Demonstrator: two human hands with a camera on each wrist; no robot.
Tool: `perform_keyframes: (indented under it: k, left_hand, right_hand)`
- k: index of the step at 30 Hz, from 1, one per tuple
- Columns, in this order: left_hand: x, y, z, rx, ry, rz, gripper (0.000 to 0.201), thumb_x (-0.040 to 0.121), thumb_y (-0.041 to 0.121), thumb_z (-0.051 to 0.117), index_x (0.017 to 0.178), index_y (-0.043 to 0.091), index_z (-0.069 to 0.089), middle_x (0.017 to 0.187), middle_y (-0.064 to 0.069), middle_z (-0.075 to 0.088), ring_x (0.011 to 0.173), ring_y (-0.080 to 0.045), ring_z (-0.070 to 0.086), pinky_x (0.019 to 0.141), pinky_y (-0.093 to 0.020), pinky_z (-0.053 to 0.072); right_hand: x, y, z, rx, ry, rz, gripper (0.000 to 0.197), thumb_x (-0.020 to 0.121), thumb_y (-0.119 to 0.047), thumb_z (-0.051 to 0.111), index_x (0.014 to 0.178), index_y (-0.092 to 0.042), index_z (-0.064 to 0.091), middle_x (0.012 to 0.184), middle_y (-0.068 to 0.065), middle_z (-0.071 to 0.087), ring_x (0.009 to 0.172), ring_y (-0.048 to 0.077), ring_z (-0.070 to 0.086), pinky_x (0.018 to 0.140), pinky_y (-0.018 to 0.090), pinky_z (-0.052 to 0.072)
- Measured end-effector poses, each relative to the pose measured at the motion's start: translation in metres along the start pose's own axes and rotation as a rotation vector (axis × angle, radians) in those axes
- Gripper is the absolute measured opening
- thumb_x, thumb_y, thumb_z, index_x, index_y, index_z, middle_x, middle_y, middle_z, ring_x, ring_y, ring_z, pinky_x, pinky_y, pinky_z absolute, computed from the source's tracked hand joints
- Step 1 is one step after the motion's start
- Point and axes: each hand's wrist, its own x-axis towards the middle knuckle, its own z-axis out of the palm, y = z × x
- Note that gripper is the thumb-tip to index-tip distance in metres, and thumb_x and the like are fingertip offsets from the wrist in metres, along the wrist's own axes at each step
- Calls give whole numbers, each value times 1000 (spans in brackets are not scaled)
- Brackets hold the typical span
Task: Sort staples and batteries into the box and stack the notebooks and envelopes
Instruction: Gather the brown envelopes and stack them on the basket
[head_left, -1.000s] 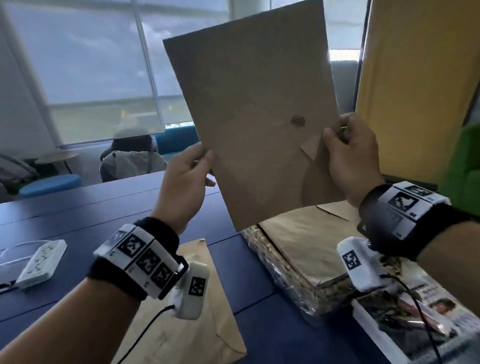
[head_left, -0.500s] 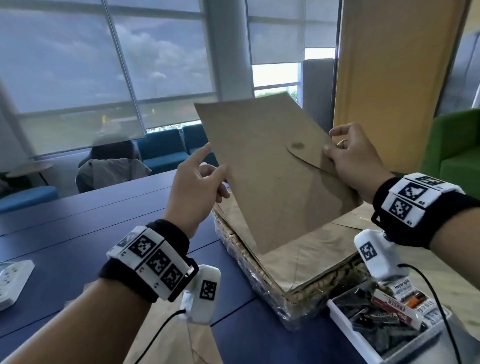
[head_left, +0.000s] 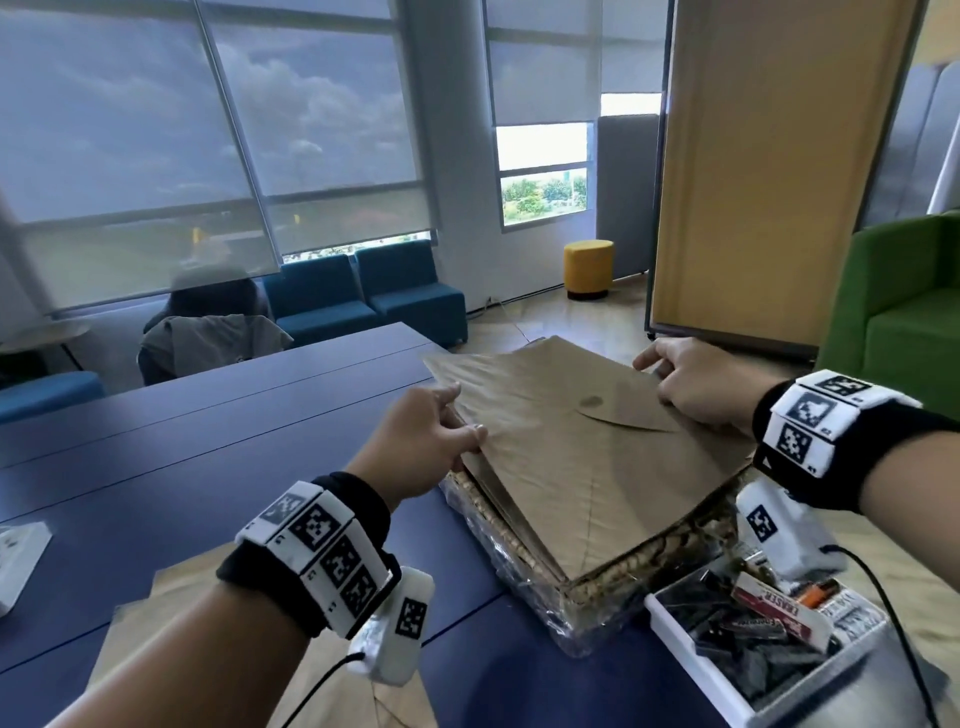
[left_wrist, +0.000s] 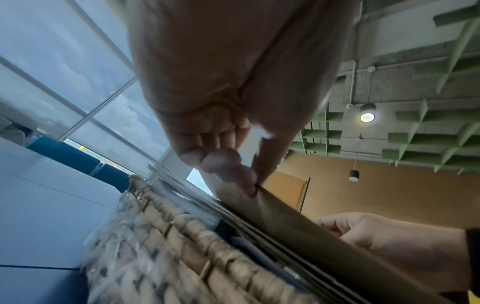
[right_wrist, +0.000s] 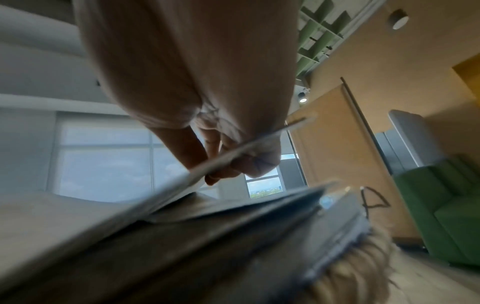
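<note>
A brown envelope (head_left: 566, 447) lies nearly flat on top of a pile of envelopes in a woven basket (head_left: 613, 577) wrapped in clear plastic. My left hand (head_left: 421, 441) pinches its left edge, thumb on top; the left wrist view shows the left hand (left_wrist: 233, 164) with fingers curled under the envelope (left_wrist: 298, 224). My right hand (head_left: 696, 384) holds the far right edge beside the flap; in the right wrist view the right hand (right_wrist: 233, 162) pinches the thin edge of the envelope (right_wrist: 197, 176). A white box (head_left: 691, 670) of batteries and staples stands at the front right.
Another brown envelope (head_left: 171, 639) lies on the blue table (head_left: 208, 447) under my left forearm. A white power strip (head_left: 21, 561) sits at the left edge. Blue chairs, a yellow stool and a green sofa stand beyond the table.
Both hands have lowered the envelope from upright in the air to almost flat on the pile in the basket. The head view has tilted down and to the right.
</note>
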Motion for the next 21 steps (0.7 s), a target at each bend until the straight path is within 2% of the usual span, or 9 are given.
perform_keyframes:
  k: [4, 7, 8, 10, 12, 13, 15, 17, 21]
  left_hand:
    - [5, -10, 3, 124, -114, -75, 66, 92, 10, 74, 149, -2, 43, 65, -3, 60, 48, -6, 57, 47, -17, 40]
    - [5, -15, 4, 271, -145, -59, 45, 91, 18, 76, 132, 8, 60, 70, -1, 64, 68, -23, 66, 67, -24, 45]
    - [4, -15, 4, 314, -143, -64, 48, 91, 22, 76, 134, 6, 61, 75, -1, 67, 76, -26, 67, 73, -26, 46]
    - [3, -15, 3, 378, -125, -64, 62, 92, 30, 73, 145, 5, 53, 99, -11, 73, 96, -30, 68, 82, -30, 47]
    - [1, -12, 3, 409, -111, -68, 62, 93, 35, 70, 145, 6, 52, 111, -16, 72, 104, -33, 68, 83, -30, 48]
    - [1, -11, 4, 407, -118, -62, 52, 94, 35, 70, 138, 10, 57, 105, -13, 73, 100, -31, 69, 82, -31, 51]
    - [-1, -10, 6, 405, -129, -76, 18, 94, 33, 70, 107, 22, 62, 83, -4, 68, 89, -28, 69, 82, -38, 56]
    - [-3, -10, 9, 398, -146, -82, 20, 94, 31, 69, 87, 31, 51, 77, -2, 64, 86, -28, 69, 84, -44, 57]
    - [-5, -10, 8, 408, -148, -65, 20, 95, 32, 68, 100, 24, 51, 80, -4, 66, 82, -28, 69, 82, -44, 57]
  right_hand:
    - [-6, 9, 9, -146, -6, 16, 41, 92, -7, 52, 129, -20, 62, 119, 3, 62, 103, 22, 56, 82, 26, 41]
    - [-6, 12, 17, -296, -61, 32, 38, 96, -20, 52, 133, -21, 60, 138, 7, 51, 128, 30, 47, 107, 39, 41]
    - [-6, 11, 19, -316, -88, 33, 35, 98, -23, 52, 132, -19, 60, 140, 8, 49, 130, 31, 47, 108, 40, 41]
    - [-7, 8, 20, -313, -114, 22, 30, 100, -24, 53, 127, -15, 63, 137, 7, 53, 123, 28, 51, 99, 34, 43]
    - [-7, 6, 20, -289, -106, 22, 26, 99, -20, 54, 122, -12, 64, 132, 7, 56, 115, 26, 54, 89, 31, 42]
    - [-7, 4, 20, -282, -102, 28, 26, 99, -17, 53, 121, -11, 65, 131, 7, 56, 112, 26, 54, 86, 30, 41]
    - [-9, 2, 19, -275, -111, 54, 32, 98, -13, 51, 126, -13, 64, 134, 5, 56, 110, 24, 53, 85, 28, 39]
    - [-10, 2, 19, -266, -119, 64, 38, 97, -11, 49, 133, -16, 61, 139, 5, 54, 116, 24, 53, 87, 26, 38]
    - [-11, 2, 23, -273, -138, 65, 36, 97, -8, 47, 129, -14, 62, 141, 6, 52, 120, 26, 52, 90, 28, 39]
